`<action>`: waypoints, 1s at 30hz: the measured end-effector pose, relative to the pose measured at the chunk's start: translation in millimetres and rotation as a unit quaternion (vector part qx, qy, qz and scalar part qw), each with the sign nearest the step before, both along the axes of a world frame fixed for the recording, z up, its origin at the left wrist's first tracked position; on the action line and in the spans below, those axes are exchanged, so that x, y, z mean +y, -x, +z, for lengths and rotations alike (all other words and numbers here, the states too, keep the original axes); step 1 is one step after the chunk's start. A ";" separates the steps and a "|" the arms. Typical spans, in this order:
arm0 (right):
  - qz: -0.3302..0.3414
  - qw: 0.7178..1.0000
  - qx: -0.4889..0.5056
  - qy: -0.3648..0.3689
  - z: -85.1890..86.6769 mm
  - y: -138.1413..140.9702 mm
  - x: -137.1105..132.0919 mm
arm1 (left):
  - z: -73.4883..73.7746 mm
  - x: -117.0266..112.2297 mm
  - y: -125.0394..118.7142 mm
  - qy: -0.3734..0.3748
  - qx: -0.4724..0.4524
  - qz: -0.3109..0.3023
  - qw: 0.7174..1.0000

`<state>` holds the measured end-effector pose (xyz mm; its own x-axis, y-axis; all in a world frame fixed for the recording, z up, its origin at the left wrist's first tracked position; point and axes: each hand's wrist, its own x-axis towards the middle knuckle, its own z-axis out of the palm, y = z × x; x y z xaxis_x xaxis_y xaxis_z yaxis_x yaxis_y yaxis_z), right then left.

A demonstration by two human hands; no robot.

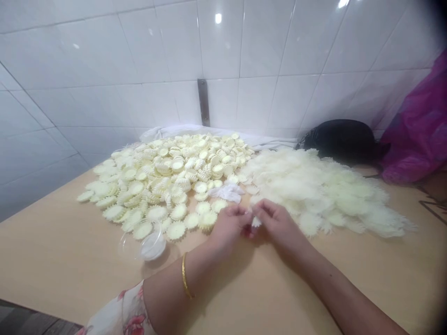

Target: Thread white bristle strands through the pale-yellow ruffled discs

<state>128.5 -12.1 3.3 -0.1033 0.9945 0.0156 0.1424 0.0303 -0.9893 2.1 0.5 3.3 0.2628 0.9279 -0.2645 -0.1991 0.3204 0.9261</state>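
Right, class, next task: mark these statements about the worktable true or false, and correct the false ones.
1. The left hand and right hand meet at a pale serrated piece. True.
2. The gold bangle is on the right arm. False: it is on the left arm.
3. The heap of pale yellow scalloped discs lies left of the heap of thin whitish pieces. True.
4. The small clear container sits right of both hands. False: it sits left of them.
5. The sleeve has red flowers on it. True.
6. The magenta bag is at the picture's left. False: it is at the right.
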 end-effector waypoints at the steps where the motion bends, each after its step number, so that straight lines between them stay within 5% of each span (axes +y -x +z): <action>1: 0.020 0.999 0.026 0.005 -0.2 -1.4 1.0 | 0.1 -0.1 0.1 -0.006 0.010 0.004 1.000; 9: 0.090 0.971 0.218 0.044 -3.1 -1.8 5.1 | 4.2 -2.6 -0.9 -0.031 0.015 0.023 0.999; 21: 0.074 0.977 0.200 0.020 5.4 10.8 -1.4 | 5.6 -4.9 -2.8 -0.011 -0.031 0.005 0.999; 28: -0.110 0.990 0.086 -0.021 -1.9 -7.7 8.8 | 1.4 1.2 -0.8 0.020 -0.056 0.036 0.998; 30: -0.107 0.988 0.109 -0.003 -3.5 -11.4 11.1 | 0.0 2.1 -0.9 0.035 -0.071 0.042 0.996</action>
<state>139.9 -1.0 -0.2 0.1164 0.9930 0.0202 -0.0705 0.0286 -0.9971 3.0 2.6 3.3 0.2240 0.9287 -0.2956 -0.3563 0.3604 0.8621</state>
